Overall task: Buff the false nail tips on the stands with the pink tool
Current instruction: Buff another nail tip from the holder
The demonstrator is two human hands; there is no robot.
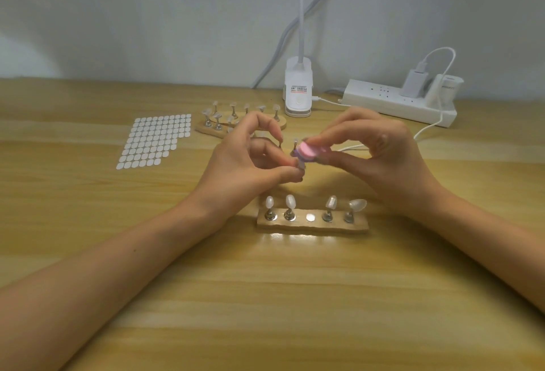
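Above the pale wooden base [312, 225], the left hand [236, 164] pinches the small, light metal nail-tip stand [300, 165] low down, the right hand [392, 152] clamping the stiff oval pink buffer [309, 152] against its likely fragile tip.

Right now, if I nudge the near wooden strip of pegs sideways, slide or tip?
Probably slides flat: the wooden strip is low and long. The pegs look separate, seated on spots like the bare disc, so a knock may topple them. The rightmost nail tip leans off its peg; likely first to catch.
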